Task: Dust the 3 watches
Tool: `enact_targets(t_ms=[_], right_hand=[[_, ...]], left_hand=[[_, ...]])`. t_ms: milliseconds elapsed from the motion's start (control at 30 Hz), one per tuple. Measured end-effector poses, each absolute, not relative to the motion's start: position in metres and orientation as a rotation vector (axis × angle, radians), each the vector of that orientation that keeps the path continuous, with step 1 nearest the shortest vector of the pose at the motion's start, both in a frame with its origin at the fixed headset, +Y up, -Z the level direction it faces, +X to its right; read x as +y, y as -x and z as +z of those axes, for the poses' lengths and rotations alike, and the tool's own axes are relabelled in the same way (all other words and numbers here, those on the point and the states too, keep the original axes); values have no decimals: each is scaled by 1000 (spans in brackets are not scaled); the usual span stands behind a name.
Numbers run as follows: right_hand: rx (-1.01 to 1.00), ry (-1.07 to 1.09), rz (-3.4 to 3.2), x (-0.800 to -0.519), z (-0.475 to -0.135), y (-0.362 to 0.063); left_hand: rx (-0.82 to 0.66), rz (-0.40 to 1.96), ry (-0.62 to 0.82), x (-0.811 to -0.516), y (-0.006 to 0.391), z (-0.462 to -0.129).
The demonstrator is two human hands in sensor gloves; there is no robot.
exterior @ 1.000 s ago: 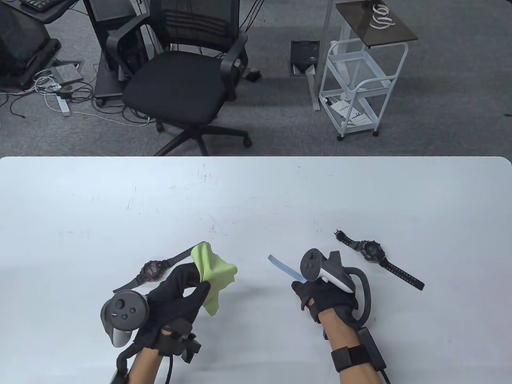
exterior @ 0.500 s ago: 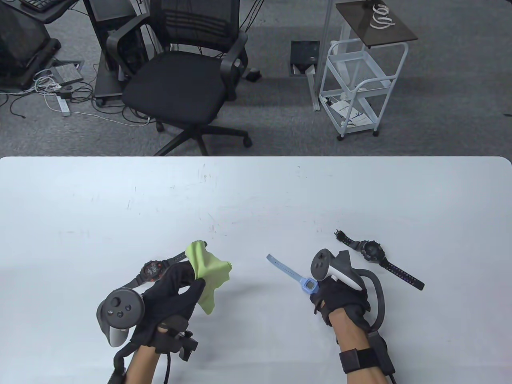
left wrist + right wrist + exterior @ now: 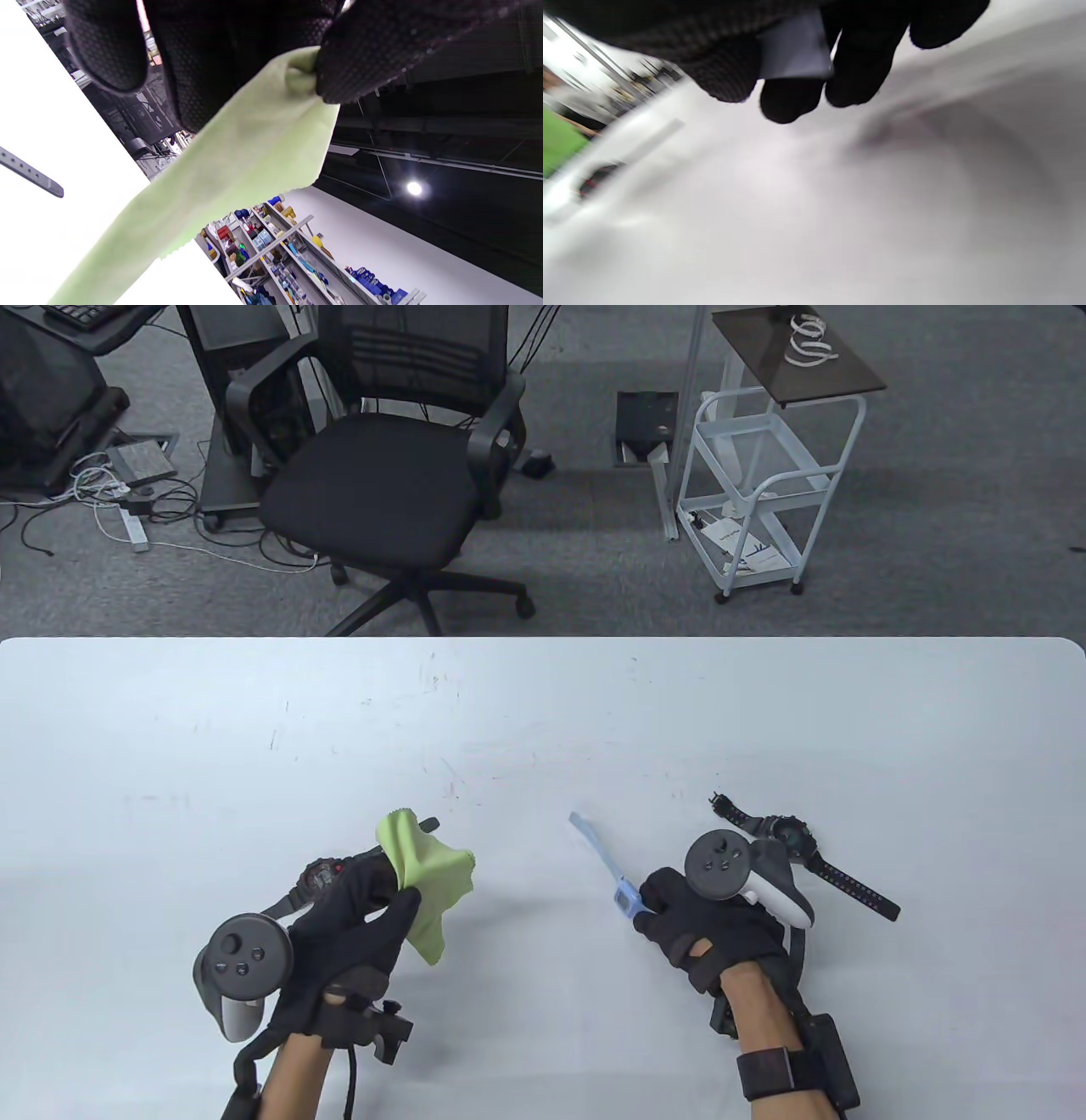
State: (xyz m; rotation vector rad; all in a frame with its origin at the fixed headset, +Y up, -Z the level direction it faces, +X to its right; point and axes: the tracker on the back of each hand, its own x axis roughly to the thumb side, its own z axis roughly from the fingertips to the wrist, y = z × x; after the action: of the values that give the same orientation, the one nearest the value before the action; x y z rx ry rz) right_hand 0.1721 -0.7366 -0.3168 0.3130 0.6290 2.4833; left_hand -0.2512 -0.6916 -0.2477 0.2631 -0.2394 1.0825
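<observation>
Your left hand (image 3: 356,933) pinches the green cloth (image 3: 424,882) between thumb and fingers and holds it above the table (image 3: 543,712); in the left wrist view the cloth (image 3: 237,169) hangs down from the gloved fingertips (image 3: 352,63). Just behind this hand lies the red watch (image 3: 322,875), flat on the table, partly covered by the hand and the cloth. Your right hand (image 3: 704,925) grips the blue watch (image 3: 626,899) at its case, with the fingers curled around it, and the blue strap points away from you and to the left. In the right wrist view the picture is blurred, but a pale piece of the strap (image 3: 795,51) shows between the dark fingers (image 3: 865,63). The black watch (image 3: 789,836) lies flat on the table just beyond your right hand, with its strap stretched out to the right, and the tracker on the hand hides a part of it. So 2 watches are on the table and 1 is in your hand.
</observation>
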Motion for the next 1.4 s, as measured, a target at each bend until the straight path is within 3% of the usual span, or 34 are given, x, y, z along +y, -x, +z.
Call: enact_targets(t_ms=[100, 200, 433, 633, 800, 967, 1067, 1200, 1400], right_hand=[[534, -438, 2278, -722, -311, -171], [574, -561, 2043, -713, -305, -163], [738, -781, 1952, -703, -291, -128], [790, -930, 1999, -696, -277, -97], [750, -912, 1998, -698, -279, -99], [715, -865, 1986, -702, -284, -107], [702, -860, 2006, -704, -285, -106], [666, -860, 2031, -703, -283, -102], [605, -842, 2068, -704, -283, -101]], left_hand=[[-214, 1105, -298, -690, 257, -247], [-210, 1129, -344, -687, 264, -246], [-405, 1130, -329, -676, 256, -243], [-698, 1129, 6, -681, 214, -245], [-803, 1187, 206, -690, 194, -244], [-792, 1237, 224, -700, 192, -245], [-683, 1317, 160, -707, 190, -247], [-628, 1151, 139, -706, 187, -245], [-585, 1087, 149, -707, 183, -244]])
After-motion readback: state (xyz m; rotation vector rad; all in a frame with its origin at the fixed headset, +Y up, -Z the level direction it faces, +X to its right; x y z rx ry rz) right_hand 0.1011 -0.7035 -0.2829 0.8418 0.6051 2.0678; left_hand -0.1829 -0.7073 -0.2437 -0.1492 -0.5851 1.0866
